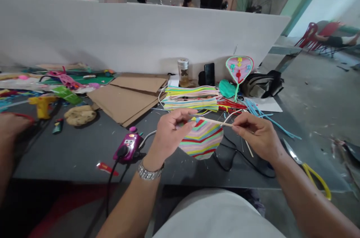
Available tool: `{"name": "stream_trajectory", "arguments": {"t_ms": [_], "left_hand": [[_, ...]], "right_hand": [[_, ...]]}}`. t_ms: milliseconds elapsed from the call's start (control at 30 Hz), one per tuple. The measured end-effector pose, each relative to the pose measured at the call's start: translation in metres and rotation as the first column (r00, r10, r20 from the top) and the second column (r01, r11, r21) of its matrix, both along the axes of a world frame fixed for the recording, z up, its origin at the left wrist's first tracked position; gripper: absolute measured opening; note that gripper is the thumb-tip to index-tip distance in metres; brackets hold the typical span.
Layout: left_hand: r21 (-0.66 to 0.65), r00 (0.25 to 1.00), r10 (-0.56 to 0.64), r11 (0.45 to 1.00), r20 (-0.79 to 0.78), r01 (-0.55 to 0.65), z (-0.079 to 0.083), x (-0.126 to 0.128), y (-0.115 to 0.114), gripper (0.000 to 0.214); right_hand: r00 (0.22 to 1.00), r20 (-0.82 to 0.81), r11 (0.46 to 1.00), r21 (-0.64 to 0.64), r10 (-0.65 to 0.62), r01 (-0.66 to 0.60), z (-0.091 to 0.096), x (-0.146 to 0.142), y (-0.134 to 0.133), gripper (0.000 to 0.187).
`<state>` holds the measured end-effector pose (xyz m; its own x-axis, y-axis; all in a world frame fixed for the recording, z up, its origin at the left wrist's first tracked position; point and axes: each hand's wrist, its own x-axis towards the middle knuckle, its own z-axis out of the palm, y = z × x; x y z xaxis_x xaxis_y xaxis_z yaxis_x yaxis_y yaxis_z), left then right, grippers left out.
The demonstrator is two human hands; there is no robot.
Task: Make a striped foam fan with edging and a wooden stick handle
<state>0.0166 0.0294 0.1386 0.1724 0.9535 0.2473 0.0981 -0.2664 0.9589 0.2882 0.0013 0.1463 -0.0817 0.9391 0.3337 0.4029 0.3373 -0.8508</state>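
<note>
A rounded piece with zigzag stripes in red, yellow, pink and blue hangs below my left hand, whose thumb and fingers pinch its upper edge. A thin pale strip runs along that edge between my two hands. At its far end, my right hand pinches the strip between thumb and fingertips. Whether the strip is a stick or a pipe cleaner I cannot tell. Just beyond my hands lie bundles of coloured pipe cleaners. A finished-looking fan with a green handle stands behind them.
Scissors lie right of my right arm. A purple power strip with cords sits left of my left hand. Cardboard sheets, a yellow glue gun and a jar lie farther off. Another person's arm is at far left.
</note>
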Motion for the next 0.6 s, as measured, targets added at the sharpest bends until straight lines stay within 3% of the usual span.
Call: {"name": "stream_trajectory", "arguments": {"t_ms": [200, 600], "left_hand": [[0.132, 0.987, 0.063, 0.99, -0.146, -0.043, 0.007, 0.014, -0.012, 0.029], [0.126, 0.986, 0.072, 0.991, -0.15, -0.053, 0.022, 0.03, -0.017, 0.01]], "right_hand": [[1.0, 0.008, 1.0, 0.028, -0.01, 0.009, 0.002, 0.002, -0.015, 0.01], [0.999, -0.013, 0.999, 0.007, -0.031, 0.031, -0.006, 0.004, -0.019, 0.011]]}}
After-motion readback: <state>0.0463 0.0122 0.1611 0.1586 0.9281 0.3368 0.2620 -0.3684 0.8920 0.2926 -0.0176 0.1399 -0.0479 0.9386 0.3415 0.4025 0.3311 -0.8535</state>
